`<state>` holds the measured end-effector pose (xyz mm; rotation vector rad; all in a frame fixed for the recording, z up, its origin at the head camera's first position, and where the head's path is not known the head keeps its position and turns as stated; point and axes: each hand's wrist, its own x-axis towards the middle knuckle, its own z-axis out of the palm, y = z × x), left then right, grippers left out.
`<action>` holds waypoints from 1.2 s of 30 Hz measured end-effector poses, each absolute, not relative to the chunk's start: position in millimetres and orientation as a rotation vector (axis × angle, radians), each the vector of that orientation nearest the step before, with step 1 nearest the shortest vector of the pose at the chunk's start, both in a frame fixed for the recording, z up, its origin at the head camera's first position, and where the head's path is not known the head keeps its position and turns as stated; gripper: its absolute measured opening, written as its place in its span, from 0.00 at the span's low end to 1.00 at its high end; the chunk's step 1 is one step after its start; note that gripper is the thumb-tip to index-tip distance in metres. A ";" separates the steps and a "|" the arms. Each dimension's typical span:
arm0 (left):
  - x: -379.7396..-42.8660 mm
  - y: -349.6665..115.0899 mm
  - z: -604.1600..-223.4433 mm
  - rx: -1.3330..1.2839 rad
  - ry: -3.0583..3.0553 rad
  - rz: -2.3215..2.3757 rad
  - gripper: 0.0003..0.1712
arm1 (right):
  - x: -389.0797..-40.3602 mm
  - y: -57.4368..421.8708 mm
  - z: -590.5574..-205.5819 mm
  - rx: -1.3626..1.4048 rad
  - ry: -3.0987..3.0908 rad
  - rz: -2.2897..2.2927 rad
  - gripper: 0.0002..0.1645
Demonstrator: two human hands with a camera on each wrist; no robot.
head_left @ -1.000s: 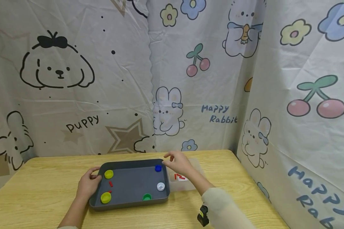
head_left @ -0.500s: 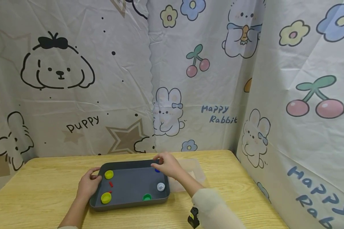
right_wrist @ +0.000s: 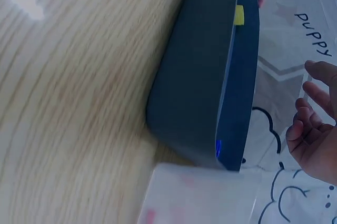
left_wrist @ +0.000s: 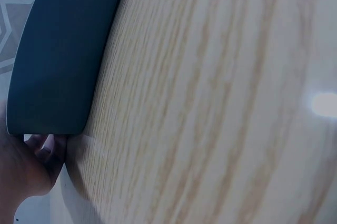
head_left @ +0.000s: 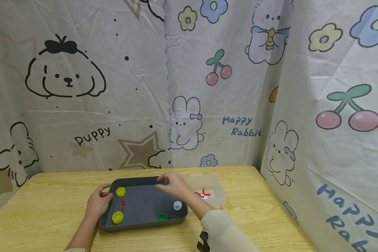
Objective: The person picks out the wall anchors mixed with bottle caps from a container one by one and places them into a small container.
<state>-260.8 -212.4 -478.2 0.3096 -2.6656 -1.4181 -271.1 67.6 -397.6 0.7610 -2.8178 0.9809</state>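
Note:
My left hand [head_left: 97, 203] grips the left edge of a dark grey tray [head_left: 141, 226]; the left wrist view shows the fingers [left_wrist: 39, 155] at its corner. Over the tray's far right part hovers my right hand [head_left: 174, 187]. Its thumb and fingers are apart, and I see nothing between them in the right wrist view. Inside the tray are two yellow bottle caps [head_left: 117, 217], a green cap [head_left: 162, 217] and a white cap [head_left: 177, 205]. Two small red pieces [head_left: 123, 202] lie near the yellow caps. A blue cap [right_wrist: 218, 149], hidden in the head view, shows slightly in the right wrist view.
Against the tray's right side stands a translucent container [head_left: 218, 189] with several red sticks [head_left: 203, 193] and something white in it. Both rest on a light wooden table [head_left: 50, 203]. A printed curtain [head_left: 138, 105] hangs behind and to the right.
My right hand has moved left, from the tray's far right corner to above its interior, covering the blue cap. The container's red sticks show again. My left hand has stayed on the tray.

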 end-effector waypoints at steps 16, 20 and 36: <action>-262.0 -212.6 -477.1 0.304 -2.667 -1.419 0.26 | -258.3 29.8 -409.1 0.804 -2.896 0.969 0.16; -262.0 -213.0 -477.2 0.305 -2.669 -1.417 0.26 | -256.2 21.2 -412.6 0.834 -2.912 0.957 0.17; -263.6 -213.5 -479.9 0.294 -2.663 -1.409 0.26 | -254.2 -5.0 -433.4 0.895 -2.969 0.841 0.15</action>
